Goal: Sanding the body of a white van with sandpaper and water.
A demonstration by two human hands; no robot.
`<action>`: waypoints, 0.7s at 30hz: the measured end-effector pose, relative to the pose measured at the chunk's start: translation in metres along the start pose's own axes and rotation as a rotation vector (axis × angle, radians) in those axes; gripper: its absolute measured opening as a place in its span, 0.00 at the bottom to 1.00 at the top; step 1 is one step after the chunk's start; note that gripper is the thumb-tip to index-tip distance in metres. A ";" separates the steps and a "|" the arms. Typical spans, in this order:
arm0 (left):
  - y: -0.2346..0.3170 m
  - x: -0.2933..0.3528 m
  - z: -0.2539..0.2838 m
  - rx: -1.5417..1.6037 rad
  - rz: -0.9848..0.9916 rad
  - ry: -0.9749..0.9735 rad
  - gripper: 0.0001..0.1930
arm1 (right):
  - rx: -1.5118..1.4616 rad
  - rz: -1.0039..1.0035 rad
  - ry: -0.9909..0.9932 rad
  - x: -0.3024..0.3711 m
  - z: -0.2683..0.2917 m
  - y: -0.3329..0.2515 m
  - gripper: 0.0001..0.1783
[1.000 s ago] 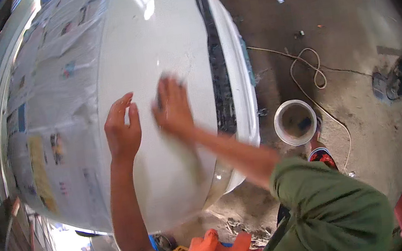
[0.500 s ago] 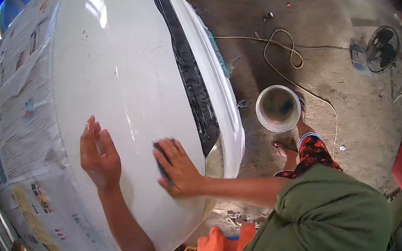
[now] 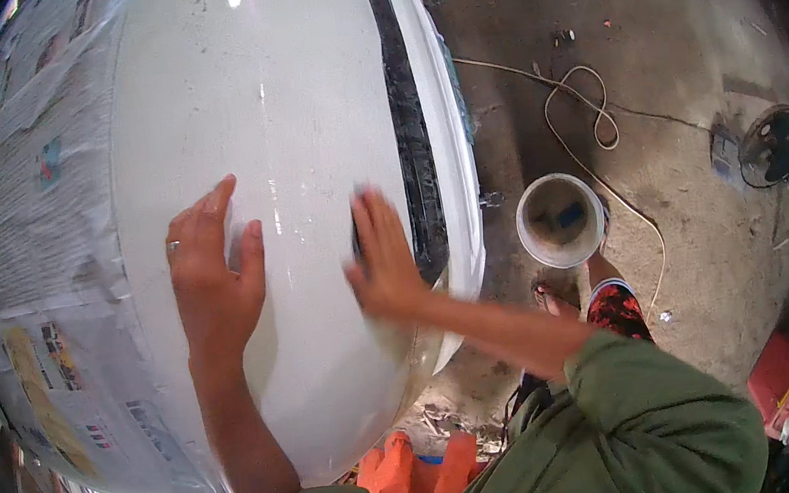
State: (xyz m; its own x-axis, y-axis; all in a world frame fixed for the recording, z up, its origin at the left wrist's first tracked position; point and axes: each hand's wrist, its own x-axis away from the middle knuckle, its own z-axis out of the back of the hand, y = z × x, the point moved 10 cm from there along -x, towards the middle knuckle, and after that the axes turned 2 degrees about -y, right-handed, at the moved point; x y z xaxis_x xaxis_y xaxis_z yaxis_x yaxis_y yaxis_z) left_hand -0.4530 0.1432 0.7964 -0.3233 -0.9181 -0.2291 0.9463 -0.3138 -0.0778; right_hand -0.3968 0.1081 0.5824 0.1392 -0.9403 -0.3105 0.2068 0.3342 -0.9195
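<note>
A white car hood (image 3: pixel 202 122), wet with drops and streaks, curves beneath both hands. My right hand (image 3: pixel 387 262) presses flat on it, holding a thin dark sanding pad (image 3: pixel 356 241) that shows only as an edge beside the fingers. That hand is blurred, near the black strip (image 3: pixel 414 146) along the hood's right side. My left hand (image 3: pixel 212 269) hovers over or lightly touches the left part of the hood; I cannot tell which. Its fingers are stretched, with the thumb apart, and it holds nothing. A ring sits on one finger.
Taped newspaper (image 3: pixel 45 210) covers the area left of the hood. On the floor stands a round bucket (image 3: pixel 524 240) of murky water with a blue piece inside. A pale cord (image 3: pixel 642 216) loops towards a black fan (image 3: pixel 774 146). Orange cloth (image 3: pixel 389 479) lies near the front, a red container (image 3: pixel 780 381) at right.
My right hand has moved forward and to the right along the hood with the dark pad. My left hand has shifted forward and slightly right. The view has shifted a little.
</note>
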 end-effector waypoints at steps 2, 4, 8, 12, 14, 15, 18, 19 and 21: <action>0.007 -0.007 0.002 0.019 -0.003 -0.003 0.21 | 0.004 -0.092 0.087 -0.084 0.026 0.036 0.38; 0.010 -0.005 0.005 0.027 0.002 -0.017 0.21 | -0.071 -0.183 0.144 -0.138 0.046 0.063 0.35; 0.000 0.001 0.004 -0.018 -0.002 -0.015 0.22 | 0.022 -0.137 0.092 -0.017 -0.004 0.025 0.39; 0.008 -0.004 0.002 0.005 -0.023 -0.008 0.22 | -0.045 -0.135 0.011 0.016 0.001 0.015 0.40; 0.009 -0.003 0.002 0.025 -0.023 -0.006 0.22 | -0.054 -0.243 0.076 -0.051 0.020 0.052 0.38; 0.010 -0.007 -0.002 0.042 -0.029 0.008 0.23 | -0.108 -0.293 0.117 -0.082 0.028 0.079 0.37; 0.013 -0.006 -0.006 -0.001 -0.047 -0.027 0.24 | -0.177 -0.311 0.173 -0.081 0.028 0.090 0.37; 0.011 -0.005 -0.005 -0.001 -0.051 -0.021 0.24 | -0.062 -0.278 0.125 -0.047 0.015 0.070 0.37; 0.009 0.005 0.006 -0.091 -0.050 -0.037 0.24 | -0.096 -0.199 -0.031 0.025 -0.008 0.003 0.41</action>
State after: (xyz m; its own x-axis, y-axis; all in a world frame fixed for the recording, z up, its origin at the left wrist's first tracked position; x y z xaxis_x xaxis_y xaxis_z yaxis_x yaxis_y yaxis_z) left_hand -0.4457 0.1345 0.8006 -0.3681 -0.9107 -0.1873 0.9247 -0.3376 -0.1760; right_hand -0.4001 0.0854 0.5697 0.1348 -0.9843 -0.1142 0.1397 0.1330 -0.9812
